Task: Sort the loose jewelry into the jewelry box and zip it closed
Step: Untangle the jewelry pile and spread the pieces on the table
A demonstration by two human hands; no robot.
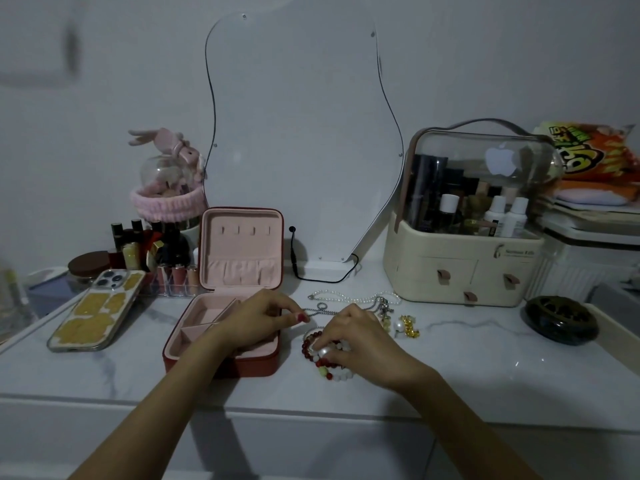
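Both forearms reach forward, wrists close together. The left hand (pixel 261 315) pinches with thumb and fingertip (red nails showing); the right hand (pixel 356 336) curls palm-down, fingers bent.

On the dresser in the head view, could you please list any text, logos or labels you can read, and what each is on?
Apple logo, no words: on the clear lid of the cosmetics organizer.
Small printed name on the organizer's cream base: too blurred to read.
Large lettering on the orange snack bag: upside down, not legible.
Bottle labels inside: too small.

One jewelry box (pixel 221 355), one phone (pixel 97 310), one mirror (pixel 301 133), one cosmetics organizer (pixel 464 268), two hands (pixel 263 317)
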